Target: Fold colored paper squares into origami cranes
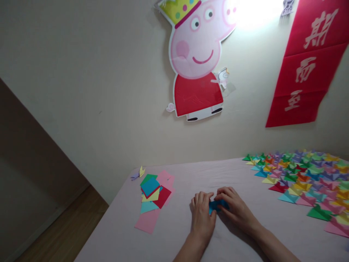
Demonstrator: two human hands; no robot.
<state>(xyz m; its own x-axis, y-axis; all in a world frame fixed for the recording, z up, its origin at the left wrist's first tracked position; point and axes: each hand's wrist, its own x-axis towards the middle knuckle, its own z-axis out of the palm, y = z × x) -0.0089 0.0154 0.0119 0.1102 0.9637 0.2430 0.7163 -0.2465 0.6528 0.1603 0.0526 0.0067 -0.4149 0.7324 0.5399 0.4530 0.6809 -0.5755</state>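
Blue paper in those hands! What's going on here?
A person's left hand and right hand are both holding a small piece of blue paper on a pale pink cloth. Flat coloured papers lie loosely to the left, and many folded paper shapes sit on the right.

Deep blue paper (214, 206) shows against a pale pinkish cloth (117, 225), with plain paper squares (147, 221) in pink, red, yellow, green and blue, folded papers (320, 212) in many bright colours, a pink pig (197, 67) in red dress (199, 95) and yellow, dotted crown (178, 9), and a red banner (321, 67) with pale characters (305, 69).
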